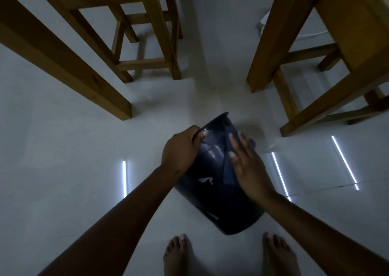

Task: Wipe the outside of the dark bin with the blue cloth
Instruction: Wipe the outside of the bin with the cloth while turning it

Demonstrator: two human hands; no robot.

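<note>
While left hand (179, 149) grips bin (212, 191), right fingers (236, 147) flat on cloth (228, 170)

Single head-worn view, wide-angle, looks steeply down and slightly forward from standing height. Pale floor (63, 149) fills frame; wearer's bare feet (179, 252) at bottom edge, forearms enter from lower corners. Both hands and dark bin (212, 191) near, centre frame. Wooden furniture legs (267, 36) splay outward at top, lens-distorted.
</note>
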